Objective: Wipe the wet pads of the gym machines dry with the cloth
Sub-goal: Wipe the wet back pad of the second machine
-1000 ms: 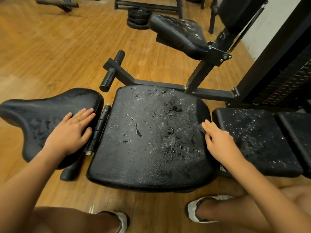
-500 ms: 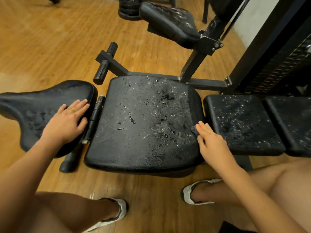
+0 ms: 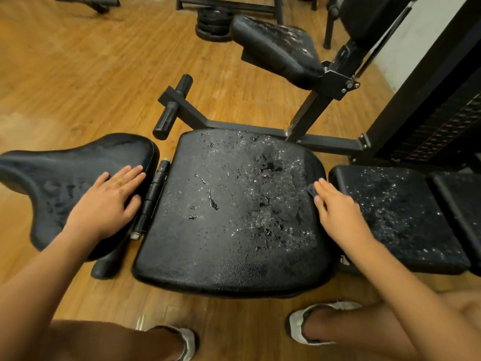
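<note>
The wide black centre pad (image 3: 229, 212) is beaded with water drops, thickest on its right half. My left hand (image 3: 109, 201) lies flat with straight fingers on the curved black pad (image 3: 59, 178) to the left. My right hand (image 3: 338, 212) rests with straight fingers on the centre pad's right edge, over a small dark cloth (image 3: 311, 190) of which only a corner shows by the fingertips. A wet square pad (image 3: 395, 214) sits to the right, and a raised wet pad (image 3: 276, 48) stands behind on the frame.
A black steel frame (image 3: 260, 126) with a roller handle (image 3: 173, 106) runs behind the centre pad. The weight stack tower (image 3: 426, 110) rises at the right. Weight plates (image 3: 213, 24) lie on the wooden floor at the back. My feet in sandals stand below the pad.
Both hands keep their places on the pads; only the camera view has shifted slightly.
</note>
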Demonstrator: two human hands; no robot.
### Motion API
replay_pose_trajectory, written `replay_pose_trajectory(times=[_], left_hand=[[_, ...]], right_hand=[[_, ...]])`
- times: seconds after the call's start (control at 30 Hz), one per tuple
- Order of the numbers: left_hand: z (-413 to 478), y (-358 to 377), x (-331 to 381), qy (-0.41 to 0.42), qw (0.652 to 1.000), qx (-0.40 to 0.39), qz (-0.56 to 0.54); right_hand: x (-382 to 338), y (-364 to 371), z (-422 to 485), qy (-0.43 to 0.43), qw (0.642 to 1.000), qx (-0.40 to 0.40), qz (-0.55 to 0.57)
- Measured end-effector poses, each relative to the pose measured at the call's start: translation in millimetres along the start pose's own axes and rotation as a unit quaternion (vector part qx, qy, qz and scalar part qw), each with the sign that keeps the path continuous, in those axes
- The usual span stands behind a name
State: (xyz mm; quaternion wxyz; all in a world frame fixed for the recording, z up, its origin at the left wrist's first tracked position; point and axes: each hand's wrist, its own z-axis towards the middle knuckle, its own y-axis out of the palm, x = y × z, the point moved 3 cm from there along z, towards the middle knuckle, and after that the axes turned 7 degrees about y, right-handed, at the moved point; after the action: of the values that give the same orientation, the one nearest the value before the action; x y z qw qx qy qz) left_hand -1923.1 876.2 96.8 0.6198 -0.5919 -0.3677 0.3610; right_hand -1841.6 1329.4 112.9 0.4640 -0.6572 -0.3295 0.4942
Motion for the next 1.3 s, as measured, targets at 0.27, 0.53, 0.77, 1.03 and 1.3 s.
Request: replay_pose_trajectory(times=[0.27,0.53,0.77,1.03,1.3], left_hand=[[2,3,-5,-0.006,1.000,0.006,-0.012],[3,4,-6,-0.007,1.000,0.009,-0.011],[2,2,-5,-0.010,1.000,-0.007,-0.018],[5,6,-8,0.002,1.000,-0.016,-0.005],[5,8,-10,0.009,1.000,-0.022,0.001]], right_hand=[[-28,-11,128,-0.111,0.993,-0.020,-0.039],[-2,-31,131,-0.194,0.979,-0.060,0.006],[-66,-12,156,-0.212,0.975,-0.060,0.013],[-16,-26,158,-0.225,0.971,-0.075,0.024],[-105,10,177,-0.282,0.956,-0.064,0.042]])
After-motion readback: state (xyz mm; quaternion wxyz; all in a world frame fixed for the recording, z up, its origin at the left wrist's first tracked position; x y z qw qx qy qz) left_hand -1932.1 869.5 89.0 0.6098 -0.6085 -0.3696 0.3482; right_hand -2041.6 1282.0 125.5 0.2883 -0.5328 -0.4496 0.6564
